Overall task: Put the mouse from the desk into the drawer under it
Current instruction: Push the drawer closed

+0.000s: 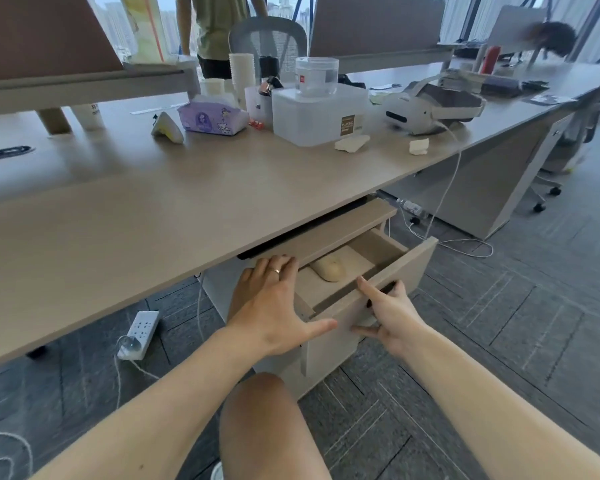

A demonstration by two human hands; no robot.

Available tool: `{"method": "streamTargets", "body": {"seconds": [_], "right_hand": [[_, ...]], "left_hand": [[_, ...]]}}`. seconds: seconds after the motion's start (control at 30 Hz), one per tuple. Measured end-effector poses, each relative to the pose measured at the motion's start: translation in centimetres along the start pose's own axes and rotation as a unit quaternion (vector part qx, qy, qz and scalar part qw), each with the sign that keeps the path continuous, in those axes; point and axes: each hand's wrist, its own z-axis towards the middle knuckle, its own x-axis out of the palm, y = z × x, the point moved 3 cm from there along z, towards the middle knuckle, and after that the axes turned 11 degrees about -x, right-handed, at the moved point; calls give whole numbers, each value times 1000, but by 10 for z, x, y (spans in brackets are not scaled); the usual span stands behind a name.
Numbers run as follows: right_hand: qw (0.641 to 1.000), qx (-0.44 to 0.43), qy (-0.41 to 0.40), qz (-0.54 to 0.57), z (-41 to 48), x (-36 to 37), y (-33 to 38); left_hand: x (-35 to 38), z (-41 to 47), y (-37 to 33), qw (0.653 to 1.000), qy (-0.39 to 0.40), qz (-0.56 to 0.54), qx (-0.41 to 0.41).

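A cream mouse (329, 268) lies inside the open top drawer (400, 271) of the cabinet under the desk (160, 216). My left hand (274, 306) is spread flat over the drawer's left corner, fingers apart, thumb along the front edge, holding nothing. My right hand (388, 313) rests on the drawer front by its dark handle slot, index finger on the top edge, thumb below. Its other fingers curl at the handle; whether they grip it I cannot tell.
A tissue pack (212, 117), plastic box (319, 112), headset (430, 107) and cups (241, 69) stand at the desk's back. A power strip (140, 334) and cables lie on the floor. My knee (257, 410) is below the drawer. A person stands beyond the desk.
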Motion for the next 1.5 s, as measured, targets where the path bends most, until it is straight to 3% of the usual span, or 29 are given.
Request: {"method": "streamTargets", "body": {"seconds": [0.23,0.7,1.4,1.5], "right_hand": [[997,55,14,61,26,27,1],[990,42,24,129,62,68,-11],[995,43,26,86,56,74,1],[996,68,52,35,55,68,5]], "left_hand": [[13,8,15,997,-69,-20,29],[23,20,28,987,-147,-53,44],[27,24,31,984,-157,-65,56],[26,26,29,987,-137,-75,37]]}}
